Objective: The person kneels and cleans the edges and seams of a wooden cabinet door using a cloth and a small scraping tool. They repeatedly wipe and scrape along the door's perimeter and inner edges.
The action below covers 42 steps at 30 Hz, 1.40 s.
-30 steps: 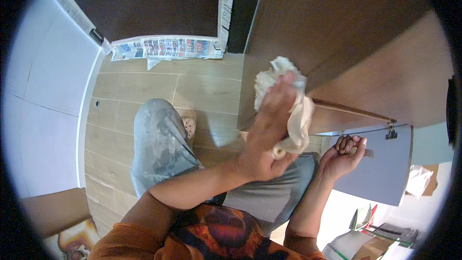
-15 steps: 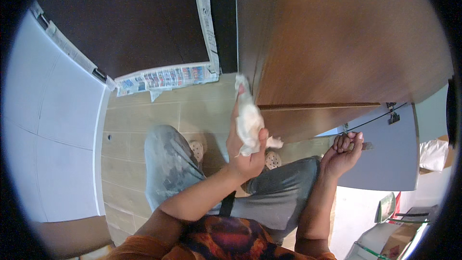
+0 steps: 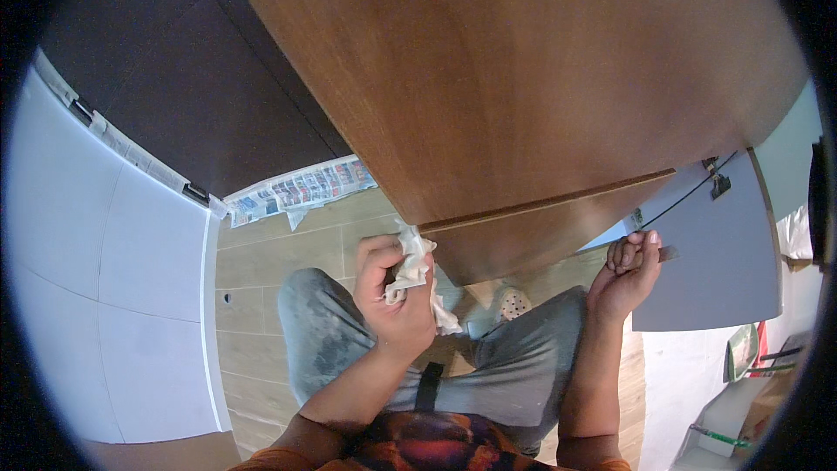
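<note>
1. Cloth [image 3: 412,269]: one crumpled white rag, bunched in the left hand [image 3: 394,296] just below the lower edge of the wooden cabinet door [image 3: 523,96], near its left corner.
2. Left hand pose: the forearm rises from the lower edge of the view, bent at the elbow, with the wrist up. The fingers are curled tight round the rag, so this hand is clamped on it.
3. Right hand [image 3: 629,275] pose: the forearm comes up nearly straight on the right side. The fingers are bunched together and pressed on the edge of a grey panel [image 3: 715,253], beside the lower right end of the wooden door. Whether they pinch something small there cannot be told.
4. The two hands are well apart, one at each end of the door's lower edge.
5. Rag's lie: its long axis runs roughly up and down, one end poking up above the fingers toward the door, a loose tail hanging below the palm over the lap.
6. Counts: one rag, two hands, one wooden door, one grey panel, one strip of newspaper [image 3: 296,190] on the tiled floor [image 3: 270,253], and one foot [image 3: 513,303] seen between the knees.
</note>
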### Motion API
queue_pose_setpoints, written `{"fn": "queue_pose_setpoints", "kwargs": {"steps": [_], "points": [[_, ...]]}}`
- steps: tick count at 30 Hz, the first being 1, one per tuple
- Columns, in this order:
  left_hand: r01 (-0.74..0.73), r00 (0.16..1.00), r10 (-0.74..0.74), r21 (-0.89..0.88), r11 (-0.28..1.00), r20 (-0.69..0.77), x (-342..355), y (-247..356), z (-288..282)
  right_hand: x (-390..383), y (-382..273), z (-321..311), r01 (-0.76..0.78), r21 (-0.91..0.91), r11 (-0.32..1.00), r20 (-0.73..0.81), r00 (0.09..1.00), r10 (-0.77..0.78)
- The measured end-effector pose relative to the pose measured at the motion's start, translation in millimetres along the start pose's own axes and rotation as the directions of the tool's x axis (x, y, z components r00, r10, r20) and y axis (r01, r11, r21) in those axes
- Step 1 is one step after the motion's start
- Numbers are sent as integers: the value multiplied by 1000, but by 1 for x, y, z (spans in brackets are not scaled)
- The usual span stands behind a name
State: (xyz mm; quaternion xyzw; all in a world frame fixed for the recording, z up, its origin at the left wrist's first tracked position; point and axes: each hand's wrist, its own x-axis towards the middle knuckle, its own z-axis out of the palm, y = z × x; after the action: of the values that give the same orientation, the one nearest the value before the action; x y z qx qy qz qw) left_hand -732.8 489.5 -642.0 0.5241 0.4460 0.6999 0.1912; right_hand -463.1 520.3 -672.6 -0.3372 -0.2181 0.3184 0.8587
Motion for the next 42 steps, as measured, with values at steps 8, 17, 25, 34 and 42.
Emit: {"fn": "queue_pose_setpoints", "kwargs": {"steps": [8,17,25,34,42], "points": [[197,965,-219,-150,969,-145,8,8,-10,3,-5,-6,-17,-6,1000,25,1000,17],[-78,997,78,95,992,2,20,14,0,3,-6,-5,-30,-10,999,24,999,31],[-27,999,25,47,999,35,18,16,-14,3,0,-1,-42,-25,999,12,999,42],[14,997,-19,58,998,80,28,12,-10,2,0,2,-41,-61,997,38,998,43],[24,988,-41,114,993,147,20,4,-19,5,3,-7,-47,-115,992,150,987,64]]}}
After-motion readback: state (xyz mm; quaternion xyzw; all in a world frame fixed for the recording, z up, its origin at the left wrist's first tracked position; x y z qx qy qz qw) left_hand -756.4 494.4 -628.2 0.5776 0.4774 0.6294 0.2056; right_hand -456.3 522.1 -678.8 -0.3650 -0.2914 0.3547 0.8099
